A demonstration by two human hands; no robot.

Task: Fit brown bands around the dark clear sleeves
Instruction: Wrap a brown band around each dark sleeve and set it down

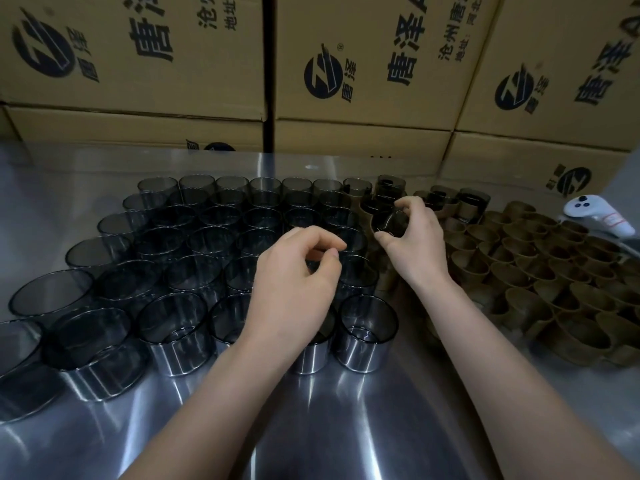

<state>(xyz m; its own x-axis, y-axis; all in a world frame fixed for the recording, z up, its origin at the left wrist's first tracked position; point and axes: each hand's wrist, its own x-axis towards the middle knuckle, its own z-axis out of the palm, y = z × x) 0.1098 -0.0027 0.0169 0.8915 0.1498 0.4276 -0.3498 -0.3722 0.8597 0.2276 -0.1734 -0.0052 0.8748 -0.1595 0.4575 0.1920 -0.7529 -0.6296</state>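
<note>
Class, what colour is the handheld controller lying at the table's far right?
White, with dark buttons: the controller, shown best in the head view.

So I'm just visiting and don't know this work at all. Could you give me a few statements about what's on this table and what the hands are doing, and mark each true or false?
1. The right hand holds one dark sleeve lifted off the table. True.
2. The loose brown bands lie on the left side of the table. False: they lie on the right, and the dark clear sleeves stand on the left.
3. The left hand grips a brown band. False: its fingers are curled over the sleeves, with no band visible in them.
4. Cardboard boxes with printed logos are stacked behind the table. True.
5. A white controller lies at the right edge. True.
</note>
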